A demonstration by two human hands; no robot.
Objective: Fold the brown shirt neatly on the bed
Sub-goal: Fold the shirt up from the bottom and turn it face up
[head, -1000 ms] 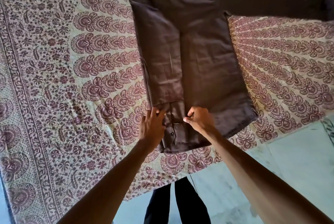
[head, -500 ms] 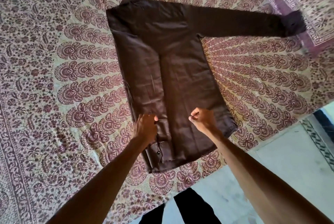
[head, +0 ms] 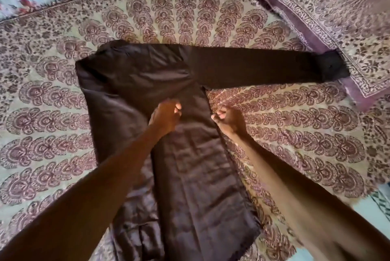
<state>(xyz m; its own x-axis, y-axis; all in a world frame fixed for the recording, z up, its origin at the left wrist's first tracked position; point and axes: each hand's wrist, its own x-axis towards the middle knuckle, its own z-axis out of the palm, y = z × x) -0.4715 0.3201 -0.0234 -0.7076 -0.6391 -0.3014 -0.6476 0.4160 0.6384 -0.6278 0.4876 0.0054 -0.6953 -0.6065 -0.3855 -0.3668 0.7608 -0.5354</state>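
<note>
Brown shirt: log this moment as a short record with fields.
shirt: brown shirt flat on patterned bedspread
left side: already folded inward
right sleeve: stretched out, cuff touching pillow
left hand: over mid-shirt, fingers curled
right hand: at the shirt's right edge, fingers curled; grip unclear

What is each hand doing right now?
Left hand: curled over the shirt, grip cannot be told.
Right hand: curled at the shirt's edge, grip cannot be told.
</note>
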